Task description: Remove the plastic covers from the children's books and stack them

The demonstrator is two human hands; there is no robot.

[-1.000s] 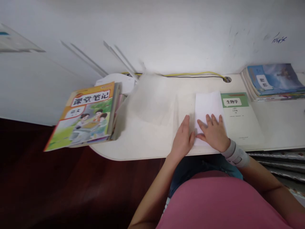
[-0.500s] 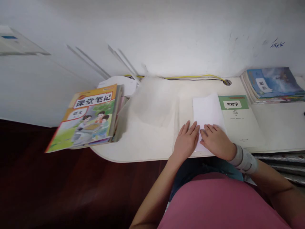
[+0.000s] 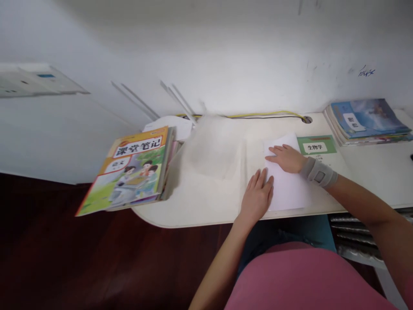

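Observation:
A white sheet of paper (image 3: 287, 191) lies over the left part of a pale green textbook (image 3: 318, 146) on the desk. My right hand (image 3: 288, 158), with a grey band around the wrist, rests on the upper part of the paper, fingers stretched leftward. Lower down, my left hand (image 3: 257, 196) lies flat with its fingers spread at the paper's left edge. To the left spreads a clear plastic sheet (image 3: 213, 150), partly see-through against the desk.
At the left end of the white desk (image 3: 193, 206), a stack of workbooks (image 3: 129, 172) juts past the edge. Another pile of books (image 3: 371, 116) sits at the back right. A yellow cable (image 3: 258, 115) runs along the wall to a round hole.
My right hand has moved up the paper, away from the desk's front edge. My left hand stays near the paper's left edge. The view has shifted slightly.

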